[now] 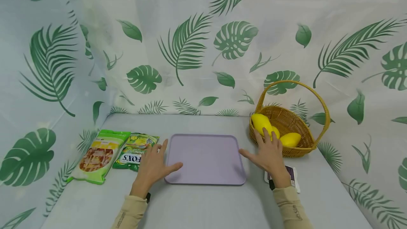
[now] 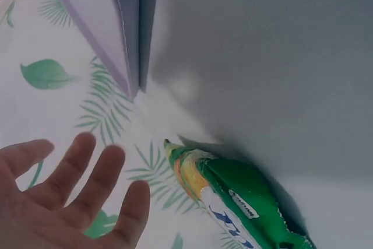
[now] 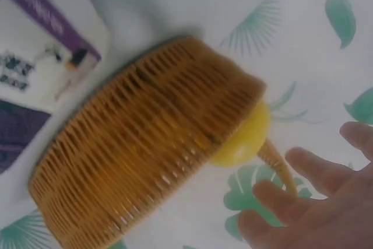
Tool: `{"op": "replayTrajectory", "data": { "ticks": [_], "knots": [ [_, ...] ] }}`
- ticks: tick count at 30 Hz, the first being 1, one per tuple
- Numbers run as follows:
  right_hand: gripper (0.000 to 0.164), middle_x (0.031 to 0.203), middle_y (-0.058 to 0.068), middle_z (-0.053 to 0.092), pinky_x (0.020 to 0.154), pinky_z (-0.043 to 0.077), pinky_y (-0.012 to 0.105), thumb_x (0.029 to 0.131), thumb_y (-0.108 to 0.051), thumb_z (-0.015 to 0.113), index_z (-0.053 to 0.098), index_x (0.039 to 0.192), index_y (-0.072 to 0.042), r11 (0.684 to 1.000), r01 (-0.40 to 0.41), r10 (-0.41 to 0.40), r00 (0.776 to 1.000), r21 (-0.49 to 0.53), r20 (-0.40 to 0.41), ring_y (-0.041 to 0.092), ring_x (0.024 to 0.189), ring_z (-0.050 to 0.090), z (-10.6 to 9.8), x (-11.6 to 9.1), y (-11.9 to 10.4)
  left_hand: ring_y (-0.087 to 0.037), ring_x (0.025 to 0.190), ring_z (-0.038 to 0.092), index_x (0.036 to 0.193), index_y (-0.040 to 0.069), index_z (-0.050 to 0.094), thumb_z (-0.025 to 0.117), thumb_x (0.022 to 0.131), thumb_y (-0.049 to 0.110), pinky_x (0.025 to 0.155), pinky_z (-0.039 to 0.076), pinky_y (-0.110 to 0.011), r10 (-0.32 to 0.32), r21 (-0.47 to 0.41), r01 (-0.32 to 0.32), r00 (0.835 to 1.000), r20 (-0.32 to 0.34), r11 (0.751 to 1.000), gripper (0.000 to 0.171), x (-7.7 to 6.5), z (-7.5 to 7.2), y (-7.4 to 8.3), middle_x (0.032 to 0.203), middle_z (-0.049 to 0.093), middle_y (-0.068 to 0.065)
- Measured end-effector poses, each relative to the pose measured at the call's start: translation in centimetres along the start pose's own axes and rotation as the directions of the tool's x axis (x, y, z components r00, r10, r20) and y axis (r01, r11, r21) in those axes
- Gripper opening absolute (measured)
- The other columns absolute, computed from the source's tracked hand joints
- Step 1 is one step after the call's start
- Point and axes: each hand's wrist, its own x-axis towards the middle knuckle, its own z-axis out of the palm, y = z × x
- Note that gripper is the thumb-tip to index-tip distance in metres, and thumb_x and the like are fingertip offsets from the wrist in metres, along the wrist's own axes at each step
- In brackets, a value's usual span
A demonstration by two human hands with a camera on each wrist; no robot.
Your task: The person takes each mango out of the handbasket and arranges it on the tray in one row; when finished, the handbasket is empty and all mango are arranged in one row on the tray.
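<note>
Lying at the left end of the pale table (image 1: 197, 207), a green-edged snack bag (image 1: 98, 158) with a brown food picture slants away toward the rear. Immediately to its right, a green FOX'S bag (image 1: 135, 151) lies with its lettering upside down as seen by the wearer.

The left hand (image 1: 154, 167) is positioned between the FOX'S bag and the tray. Grip state: released; fingers and thumb are spread and hold nothing. The left wrist view shows the fingers apart from the bag.

At center, the lavender rectangular tray (image 1: 205, 160) lies flat on the table, its long sides running left to right, between the two hands.

The right hand (image 1: 268, 153) is positioned near the right edge of the tray and the left front of the basket. Grip state: released; fingers are extended and hold nothing. A white-and-purple packet (image 1: 292, 177) lies partly hidden beneath the right wrist.

At right, the brown wicker basket (image 1: 303, 124) stands upright with its arched handle raised. Yellow lemons (image 1: 290, 139) rest inside, at the left and the front. A leaf-printed curtain (image 1: 190, 93) encloses the rear and sides.
</note>
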Motion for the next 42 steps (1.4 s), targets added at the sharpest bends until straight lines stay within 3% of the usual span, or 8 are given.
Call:
{"op": "replayTrajectory", "data": {
  "ticks": [4,11,17,21,26,36,42],
  "knots": [
    [0.105,0.158,0.032,0.026,0.109,0.017,0.076,0.083,-0.075,0.060,0.030,0.156,-0.006,1.000,-0.002,0.002,1.000,-0.024,0.001,0.059,0.144,0.018,-0.6,0.8,0.7,-0.034,0.111,0.060,0.155,0.008,0.037,0.067,0.073,0.079,0.089,0.051,-0.053,-0.029,-0.072,0.035,0.996,0.086,0.997,0.113,-0.5,0.1,-0.1,0.128,0.059,-0.021],
    [0.105,0.158,0.033,0.023,0.109,0.018,0.076,0.084,-0.074,0.059,0.028,0.157,-0.005,1.000,0.005,-0.006,1.000,-0.023,-0.002,0.059,0.141,0.022,-1.6,2.7,2.5,-0.035,0.118,0.056,0.158,0.006,0.029,0.074,0.073,0.072,0.093,0.051,-0.054,-0.091,-0.186,0.134,0.970,0.223,0.973,0.116,-1.6,0.2,0.3,0.136,0.050,-0.026],
    [0.101,0.157,0.034,0.023,0.108,0.021,0.075,0.088,-0.069,0.058,0.025,0.157,-0.003,1.000,-0.004,0.004,0.999,-0.015,0.035,0.059,0.139,0.025,-1.8,4.0,3.9,-0.039,0.126,0.054,0.155,0.000,0.032,0.079,0.073,0.065,0.101,0.048,-0.056,-0.081,-0.193,0.129,0.968,0.238,0.973,0.115,-2.2,0.7,0.6,0.141,0.047,-0.028],
    [0.101,0.156,0.035,0.022,0.108,0.022,0.076,0.089,-0.067,0.058,0.022,0.158,-0.003,1.000,-0.026,0.026,0.998,-0.005,0.059,0.061,0.137,0.026,-1.9,5.0,4.6,-0.033,0.110,0.058,0.155,-0.002,0.032,0.080,0.072,0.064,0.095,0.051,-0.052,-0.070,-0.190,0.116,0.970,0.233,0.975,0.116,-2.4,0.9,0.7,0.132,0.051,-0.027],
    [0.100,0.157,0.035,0.022,0.108,0.023,0.077,0.090,-0.068,0.056,0.021,0.159,-0.004,0.999,-0.036,0.035,0.996,0.012,0.085,0.063,0.136,0.027,-1.9,6.4,5.4,-0.024,0.093,0.053,0.156,-0.002,0.029,0.081,0.071,0.064,0.087,0.052,-0.048,-0.077,-0.189,0.124,0.968,0.240,0.974,0.119,-2.4,1.2,0.8,0.120,0.051,-0.025],
    [0.103,0.158,0.036,0.019,0.101,0.038,0.073,0.091,-0.073,0.050,0.013,0.162,-0.009,0.995,-0.072,0.058,0.982,0.072,0.181,0.058,0.130,0.038,-1.1,8.0,7.2,-0.025,0.095,0.058,0.157,-0.002,0.027,0.082,0.071,0.063,0.091,0.052,-0.050,-0.094,-0.193,0.144,0.964,0.247,0.971,0.121,-2.7,2.2,0.4,0.118,0.057,-0.024],
    [0.100,0.158,0.034,0.019,0.100,0.041,0.070,0.092,-0.071,0.050,0.010,0.162,-0.012,0.990,-0.070,0.043,0.976,0.121,0.215,0.055,0.128,0.041,-0.7,8.7,7.5,-0.028,0.098,0.060,0.156,-0.003,0.027,0.083,0.071,0.060,0.092,0.052,-0.051,-0.101,-0.197,0.152,0.964,0.247,0.969,0.120,-2.9,2.6,0.3,0.116,0.058,-0.024]
  ]
}}
